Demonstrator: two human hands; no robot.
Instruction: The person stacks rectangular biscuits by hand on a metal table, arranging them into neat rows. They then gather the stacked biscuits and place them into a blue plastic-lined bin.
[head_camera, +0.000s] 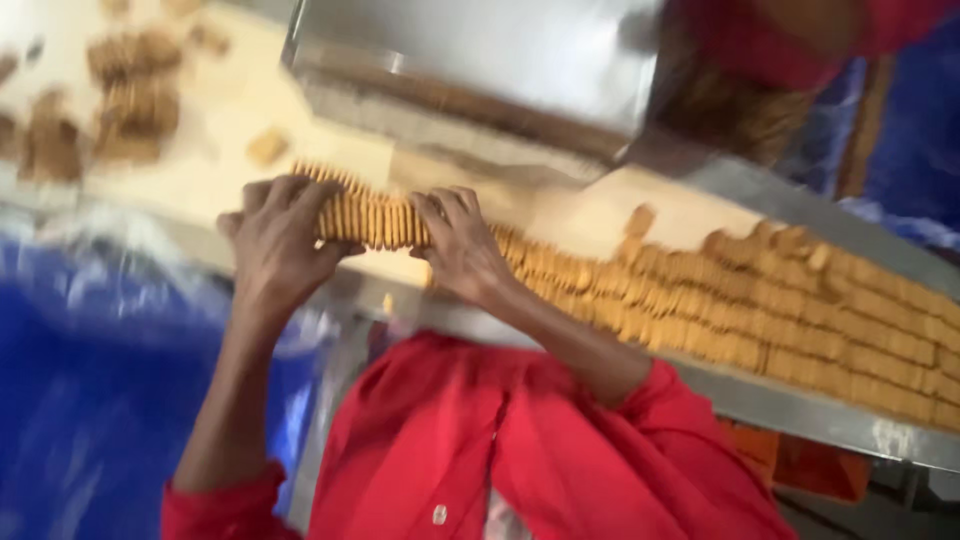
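Head view: biscuit-strewn cream conveyor belt (230, 110), steel hood (480, 50), blue sheeting (90, 390).

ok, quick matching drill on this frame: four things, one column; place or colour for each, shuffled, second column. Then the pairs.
Things:
1. left hand
2. right hand
3. stack of biscuits
4. shirt

Places and colours:
A. red, at the bottom of the view
B. clamped on edge between both hands
C. at the stack's left end
D. at the stack's right end, next to the long biscuit rows

Pairs: 1-C, 2-D, 3-B, 4-A
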